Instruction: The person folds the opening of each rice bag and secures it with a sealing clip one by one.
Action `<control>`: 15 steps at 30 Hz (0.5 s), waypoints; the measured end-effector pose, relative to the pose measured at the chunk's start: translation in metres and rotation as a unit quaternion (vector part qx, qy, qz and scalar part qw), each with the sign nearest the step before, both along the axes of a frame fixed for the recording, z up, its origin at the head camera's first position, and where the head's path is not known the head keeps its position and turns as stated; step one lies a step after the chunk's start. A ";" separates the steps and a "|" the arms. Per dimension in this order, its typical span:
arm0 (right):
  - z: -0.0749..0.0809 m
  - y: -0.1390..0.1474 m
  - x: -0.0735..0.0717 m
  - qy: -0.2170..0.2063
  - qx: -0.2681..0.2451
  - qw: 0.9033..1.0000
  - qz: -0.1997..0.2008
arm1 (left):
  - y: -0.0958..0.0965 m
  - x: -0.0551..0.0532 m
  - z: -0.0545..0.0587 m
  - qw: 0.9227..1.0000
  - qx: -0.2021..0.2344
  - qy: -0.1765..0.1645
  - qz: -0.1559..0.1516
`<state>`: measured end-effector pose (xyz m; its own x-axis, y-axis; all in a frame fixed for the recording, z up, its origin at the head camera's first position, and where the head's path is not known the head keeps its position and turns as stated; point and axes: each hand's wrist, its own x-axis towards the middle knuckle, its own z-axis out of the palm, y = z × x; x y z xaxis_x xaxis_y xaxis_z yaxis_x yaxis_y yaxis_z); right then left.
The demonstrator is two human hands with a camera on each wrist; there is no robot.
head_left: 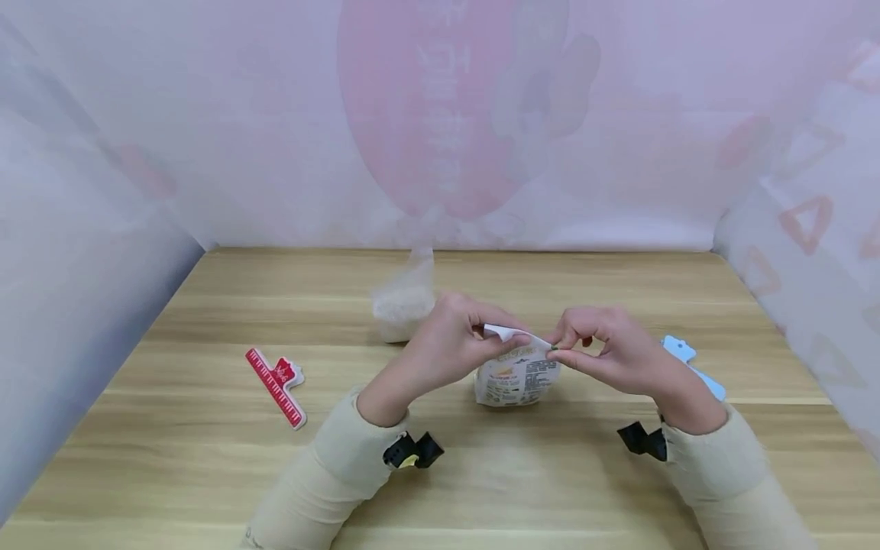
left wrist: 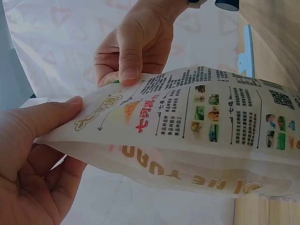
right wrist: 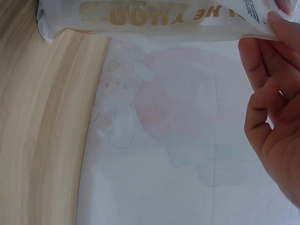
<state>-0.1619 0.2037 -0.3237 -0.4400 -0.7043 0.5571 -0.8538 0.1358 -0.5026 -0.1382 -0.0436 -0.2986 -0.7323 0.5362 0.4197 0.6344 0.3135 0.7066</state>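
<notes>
A white printed plastic food bag stands on the table between both hands, with dark lettering and small pictures on its side. My left hand pinches one top corner of the bag between thumb and fingers. At the opposite top corner, my right hand pinches the edge between thumb and forefinger. The left wrist view shows the printed face of the bag stretched between the two hands. Gold letters run along the bag's other face in the right wrist view. What the bag contains is hidden.
A red and white bag clip lies on the wooden table at left. A light blue clip lies partly behind the right wrist. Behind the left hand stands a clear bag with pale contents. Printed white sheets enclose the table.
</notes>
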 end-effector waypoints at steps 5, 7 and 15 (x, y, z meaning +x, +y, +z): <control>0.001 0.000 0.001 0.018 0.004 1.000 -0.011 | -0.002 -0.001 0.001 1.000 0.000 0.005 -0.005; 0.000 -0.002 0.003 0.031 -0.001 0.999 -0.021 | -0.002 -0.001 0.001 1.000 0.004 0.007 -0.009; -0.005 -0.010 0.011 0.114 -0.012 0.990 -0.078 | -0.006 -0.001 0.001 1.000 0.014 -0.009 -0.015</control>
<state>-0.1512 0.1939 -0.3284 -0.4027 -0.6236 0.6701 -0.9153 0.2655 -0.3031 -0.1390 -0.0499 -0.2975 -0.7236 0.5465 0.4215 0.6303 0.2745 0.7262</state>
